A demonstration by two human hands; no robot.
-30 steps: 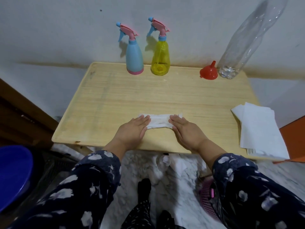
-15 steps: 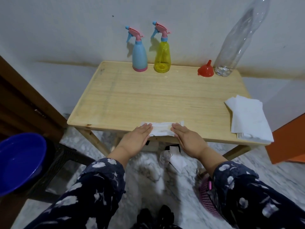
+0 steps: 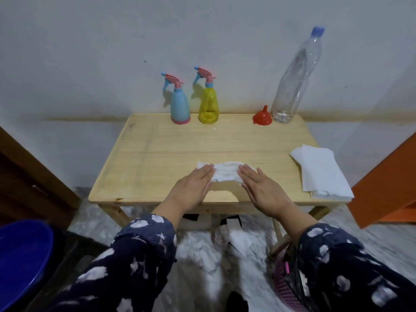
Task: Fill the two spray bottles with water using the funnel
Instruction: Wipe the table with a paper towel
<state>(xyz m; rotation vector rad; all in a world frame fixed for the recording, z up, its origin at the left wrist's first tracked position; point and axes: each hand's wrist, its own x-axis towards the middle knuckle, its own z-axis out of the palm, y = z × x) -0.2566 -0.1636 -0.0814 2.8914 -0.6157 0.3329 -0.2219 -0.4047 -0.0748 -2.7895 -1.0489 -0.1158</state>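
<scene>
A blue spray bottle and a yellow spray bottle, both with pink and blue trigger heads on, stand side by side at the back of the wooden table. To their right a red funnel rests upside down beside a tall clear plastic bottle with a blue cap and a little water at its bottom. My left hand and my right hand lie flat, palms down, on the two ends of a crumpled white tissue near the front edge.
A stack of folded white tissues lies at the table's right edge. A blue basin sits low at the left, an orange piece of furniture at the right. A pink basket and a small bottle are on the marble floor.
The view has pulled back and up, so the whole table and the clear bottle's cap now show. Both hands stay flat on the tissue.
</scene>
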